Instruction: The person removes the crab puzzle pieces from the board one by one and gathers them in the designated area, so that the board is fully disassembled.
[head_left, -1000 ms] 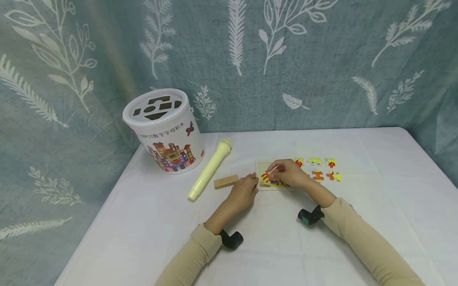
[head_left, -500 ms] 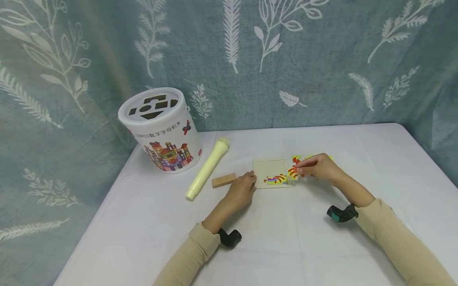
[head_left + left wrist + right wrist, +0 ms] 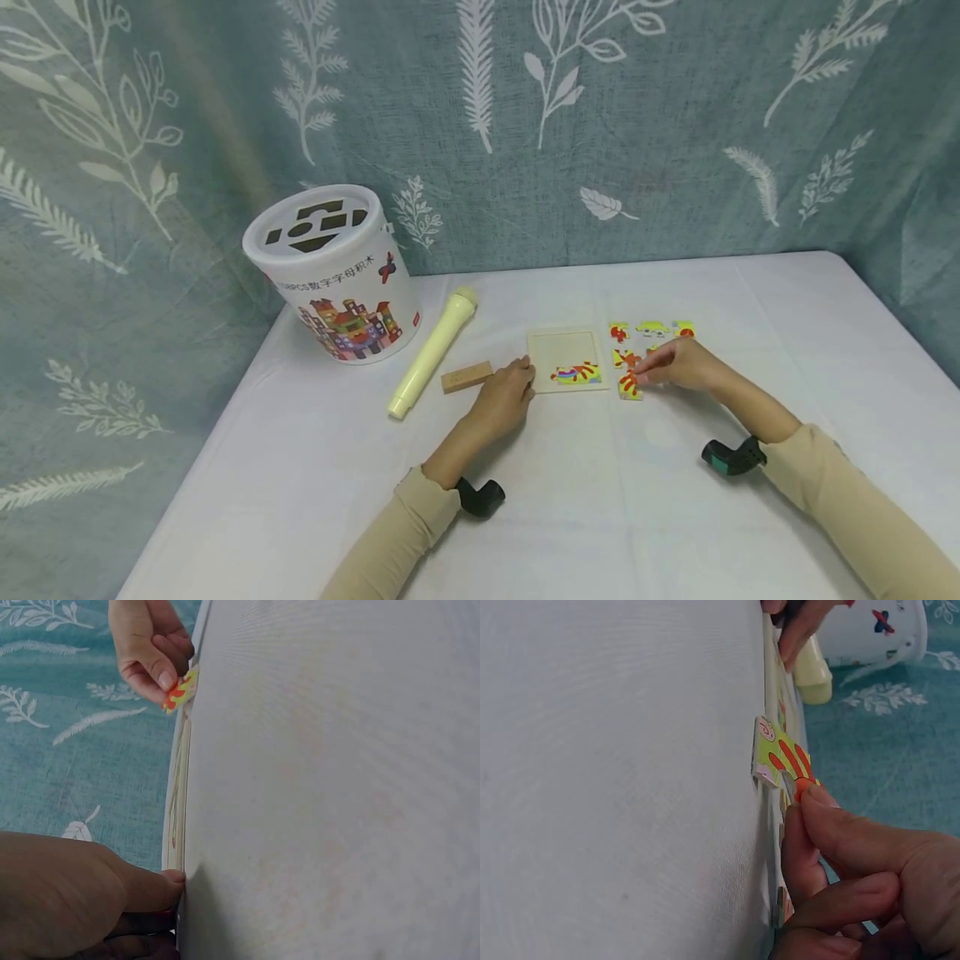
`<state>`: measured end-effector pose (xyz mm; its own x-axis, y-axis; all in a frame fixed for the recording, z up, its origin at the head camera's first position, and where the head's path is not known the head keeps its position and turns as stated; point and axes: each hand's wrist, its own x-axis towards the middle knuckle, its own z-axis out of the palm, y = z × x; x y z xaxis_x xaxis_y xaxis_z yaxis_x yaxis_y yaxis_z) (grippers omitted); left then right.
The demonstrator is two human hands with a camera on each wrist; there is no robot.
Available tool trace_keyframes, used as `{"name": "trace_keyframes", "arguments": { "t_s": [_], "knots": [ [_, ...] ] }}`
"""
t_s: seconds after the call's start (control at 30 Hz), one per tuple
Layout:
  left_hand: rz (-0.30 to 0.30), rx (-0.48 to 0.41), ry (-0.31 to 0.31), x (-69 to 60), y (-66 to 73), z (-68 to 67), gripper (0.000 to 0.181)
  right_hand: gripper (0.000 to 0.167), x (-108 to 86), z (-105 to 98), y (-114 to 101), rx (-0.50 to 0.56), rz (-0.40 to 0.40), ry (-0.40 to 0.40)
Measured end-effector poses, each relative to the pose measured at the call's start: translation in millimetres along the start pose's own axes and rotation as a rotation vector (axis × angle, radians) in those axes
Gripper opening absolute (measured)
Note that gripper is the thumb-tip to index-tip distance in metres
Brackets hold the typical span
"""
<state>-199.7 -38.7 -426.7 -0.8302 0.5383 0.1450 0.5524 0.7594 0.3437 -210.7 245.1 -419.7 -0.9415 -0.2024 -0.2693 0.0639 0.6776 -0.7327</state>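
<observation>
A shallow wooden puzzle tray (image 3: 562, 346) lies mid-table, with a few joined yellow and red pieces (image 3: 576, 373) along its near side. My left hand (image 3: 504, 396) grips the tray's left edge; in the left wrist view, the thumb (image 3: 154, 889) presses on that edge. To the right of the tray, my right hand (image 3: 686, 365) pinches a puzzle piece (image 3: 769, 750), yellow-green with red stripes, between thumb and forefinger. The right wrist view has this piece tilted, close to the tabletop. Several loose puzzle pieces (image 3: 652, 328) lie behind the right hand, which partly covers them.
A wooden block (image 3: 467, 377) lies left of the left hand. Beyond it is a pale yellow microphone-shaped stick (image 3: 435, 350). A white bucket (image 3: 337, 275) with a cut-out lid stands at the back left. A leaf-patterned curtain (image 3: 660, 167) hangs behind the white table (image 3: 600, 500).
My right hand has moved from over the tray to its right side with the puzzle piece, then slightly further right and nearer the table's front. The left hand has stayed at the tray's edge.
</observation>
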Motion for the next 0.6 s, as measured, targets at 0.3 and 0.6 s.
{"name": "trace_keyframes", "arguments": {
  "t_s": [0.3,0.6],
  "knots": [
    [-0.007,-0.002,-0.002,-0.5,0.1,0.5,0.007,0.016,-0.2,5.6,-4.4,-0.062,-0.043,0.026],
    [-0.012,-0.007,-0.006,-0.7,-0.1,-0.7,0.005,0.015,0.0,5.1,-13.1,-0.096,-0.08,0.025]
  ]
}}
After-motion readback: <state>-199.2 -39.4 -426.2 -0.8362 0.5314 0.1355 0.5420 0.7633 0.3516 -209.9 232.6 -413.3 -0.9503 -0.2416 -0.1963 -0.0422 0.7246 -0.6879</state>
